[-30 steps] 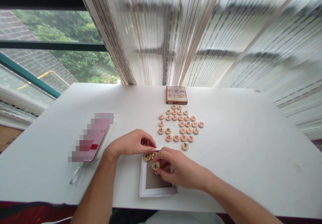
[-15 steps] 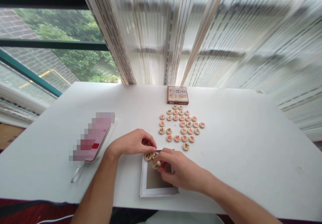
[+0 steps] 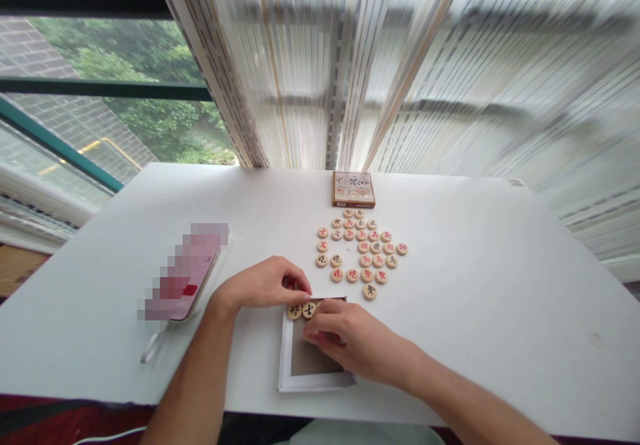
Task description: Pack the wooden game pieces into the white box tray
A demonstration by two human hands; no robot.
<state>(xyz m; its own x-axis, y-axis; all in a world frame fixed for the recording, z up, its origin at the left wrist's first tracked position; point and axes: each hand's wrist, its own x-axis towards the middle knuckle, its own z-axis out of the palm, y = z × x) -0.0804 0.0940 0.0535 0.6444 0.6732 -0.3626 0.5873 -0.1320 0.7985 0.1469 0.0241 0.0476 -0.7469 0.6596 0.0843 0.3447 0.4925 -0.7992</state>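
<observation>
A shallow white-rimmed box (image 3: pixel 286 358) with a brown inside lies near the table's front edge. My left hand (image 3: pixel 270 282) pinches its far rim between thumb and fingers. Along that rim sit two round wooden Chinese chess pieces with black characters: one piece (image 3: pixel 295 310) in the left corner, another piece (image 3: pixel 309 310) beside it. A sliver of pale wood shows farther right, mostly covered by my right hand (image 3: pixel 345 335). That hand reaches over the box with its fingers curled together, and whatever they hold is hidden.
Beyond the box, several loose red and black chess pieces (image 3: pixel 353 274) lie in uneven rows, one black piece (image 3: pixel 369 292) nearest. Behind them is a small printed chess box (image 3: pixel 353 189). A pink phone-like object (image 3: pixel 200 285), partly pixelated, stands at left with a white cable (image 3: pixel 150 345).
My right hand has turned slightly, and the black-marked piece between its fingertips is no longer visible. The second piece in the box now shows more fully. My left hand stays put.
</observation>
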